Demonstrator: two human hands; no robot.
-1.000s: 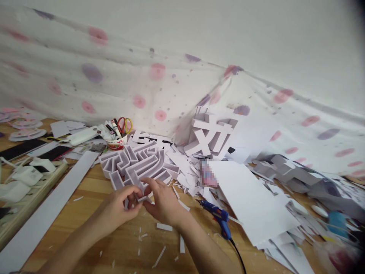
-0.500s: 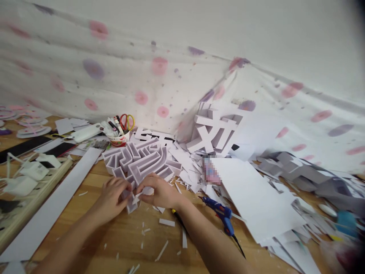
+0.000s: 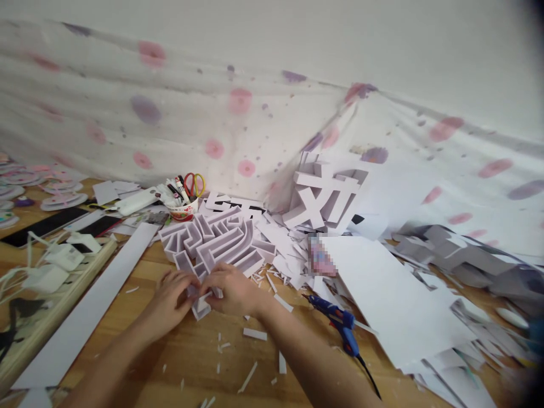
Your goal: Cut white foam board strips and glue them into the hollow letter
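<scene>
A hollow white character [image 3: 225,238] with raised paper-like walls lies open side up on the wooden table. My left hand [image 3: 174,297] is closed in a pinch at the left wall of its lower end. From the right, my right hand [image 3: 233,289] reaches over the same end, thumb and fingers closed on a small white strip [image 3: 203,303] against the walls. Its fingertips partly hide the strip. Right of my forearm lies a blue hot glue gun [image 3: 334,317], its nozzle toward the character.
Behind stand a cup [image 3: 182,211] of pens and scissors and a finished white character [image 3: 323,195]. A power strip [image 3: 63,306] with chargers and a long white strip [image 3: 93,306] lie left. White sheets [image 3: 391,294] and offcuts cover the right. Small scraps lie in front.
My right hand has lowered the small white strip into the character's lower end, and its fingers sit closer to the walls. My left hand stays there. The view has shifted slightly.
</scene>
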